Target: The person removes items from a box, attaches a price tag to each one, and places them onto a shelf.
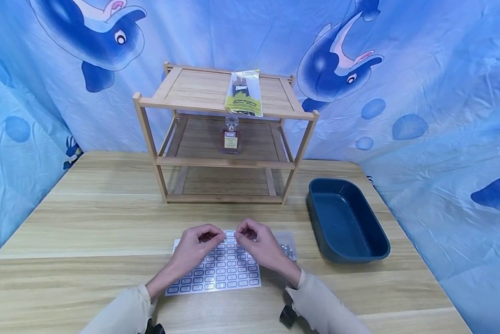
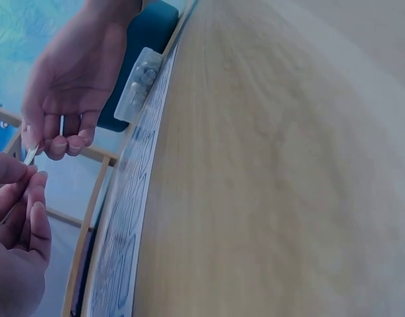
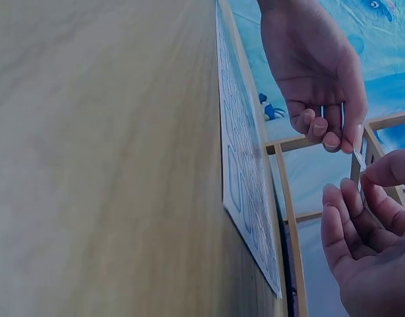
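Note:
Both hands meet over the upper part of a sheet of sticker labels (image 1: 220,271) with rows of blue-framed blanks, which lies flat on the table. Between them is a small white sticker label (image 3: 359,158), seen edge-on in the wrist views. The left hand (image 1: 191,250) pinches one end of it with thumb and index finger. At the opposite end, the right hand (image 1: 263,245) pinches it the same way. Their other fingers are loosely bent. In the left wrist view, the label is clear of the sheet.
A clear box of small items (image 1: 286,245) sits beside the right hand. Further right stands a dark blue basin (image 1: 345,218). Behind is a wooden three-tier shelf (image 1: 224,163), holding a perfume bottle (image 1: 230,139) and a pack of artist brushes (image 1: 244,95).

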Demonstrator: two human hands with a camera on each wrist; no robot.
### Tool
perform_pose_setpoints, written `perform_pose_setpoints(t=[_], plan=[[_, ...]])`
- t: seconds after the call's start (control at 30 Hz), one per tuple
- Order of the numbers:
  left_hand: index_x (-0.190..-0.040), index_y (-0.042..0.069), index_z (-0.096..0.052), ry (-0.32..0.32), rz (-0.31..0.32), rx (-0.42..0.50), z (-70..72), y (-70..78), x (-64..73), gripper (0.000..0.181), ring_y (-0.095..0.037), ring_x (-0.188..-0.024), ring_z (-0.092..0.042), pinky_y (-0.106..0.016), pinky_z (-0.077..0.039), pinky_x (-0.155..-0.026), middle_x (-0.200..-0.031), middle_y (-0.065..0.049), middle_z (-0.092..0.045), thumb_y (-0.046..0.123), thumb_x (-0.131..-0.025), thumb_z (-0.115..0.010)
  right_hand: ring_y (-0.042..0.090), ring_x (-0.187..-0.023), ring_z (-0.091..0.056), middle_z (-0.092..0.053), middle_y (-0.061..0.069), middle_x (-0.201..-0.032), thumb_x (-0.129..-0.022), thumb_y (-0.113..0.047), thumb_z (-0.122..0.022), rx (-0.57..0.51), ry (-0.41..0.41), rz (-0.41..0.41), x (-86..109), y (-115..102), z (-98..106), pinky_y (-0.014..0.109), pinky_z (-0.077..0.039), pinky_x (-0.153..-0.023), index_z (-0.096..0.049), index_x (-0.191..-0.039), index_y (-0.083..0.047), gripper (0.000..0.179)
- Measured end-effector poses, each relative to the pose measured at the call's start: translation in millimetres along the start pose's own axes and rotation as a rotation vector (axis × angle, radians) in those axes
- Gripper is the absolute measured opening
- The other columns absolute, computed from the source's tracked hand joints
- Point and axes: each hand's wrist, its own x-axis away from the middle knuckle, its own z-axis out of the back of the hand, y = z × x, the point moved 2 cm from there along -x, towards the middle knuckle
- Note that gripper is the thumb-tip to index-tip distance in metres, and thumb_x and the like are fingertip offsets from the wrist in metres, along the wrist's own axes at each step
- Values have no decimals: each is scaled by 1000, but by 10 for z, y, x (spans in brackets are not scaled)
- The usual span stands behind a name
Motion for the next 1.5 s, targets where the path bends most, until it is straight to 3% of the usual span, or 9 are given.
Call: perform_pose_setpoints(t=[0.27, 0.57, 0.93, 1.2, 1.5], plan=[[-99, 3, -77, -21, 8, 3, -132, 29, -30, 6, -13, -78, -62, -23, -53, -69, -91, -5, -74, 7, -96, -72, 17, -84, -61, -64, 0, -90, -98, -3, -65, 14, 27, -11, 71, 46, 89, 26, -54, -75, -66, -97, -3, 2], [-96, 4, -77, -48, -3, -19, -309, 88, -95, 5, -12, -74, -61, -23, -52, -65, -85, 1, -72, 6, -95, -72, 16, -81, -59, -63, 0, -88, -97, 0, -65, 49, 80, -28, 179, 94, 230, 25, -52, -72, -67, -93, -7, 8], [-95, 4, -77, -74, 11, -19, -504, 151, -160, 5, -14, -73, -61, -23, -53, -64, -84, -2, -71, 5, -95, -72, 19, -83, -59, -63, 3, -90, -97, -2, -65, 64, 102, -71, 280, 145, 389, 26, -52, -74, -66, -95, -5, 4], [-96, 2, -76, -95, -7, -23, -616, 180, -204, 7, -14, -72, -60, -23, -51, -62, -83, -2, -71, 4, -95, -70, 18, -75, -58, -61, 2, -84, -97, -2, -65, 76, 136, -93, 344, 172, 475, 23, -49, -64, -66, -95, -4, 3], [-97, 1, -76, -134, 2, -10, -740, 202, -254, 9, -13, -71, -59, -22, -50, -61, -83, -5, -71, 4, -96, -68, 18, -79, -57, -61, 1, -84, -96, 3, -66, 110, 187, -120, 416, 191, 565, 24, -51, -71, -67, -92, -8, 12]])
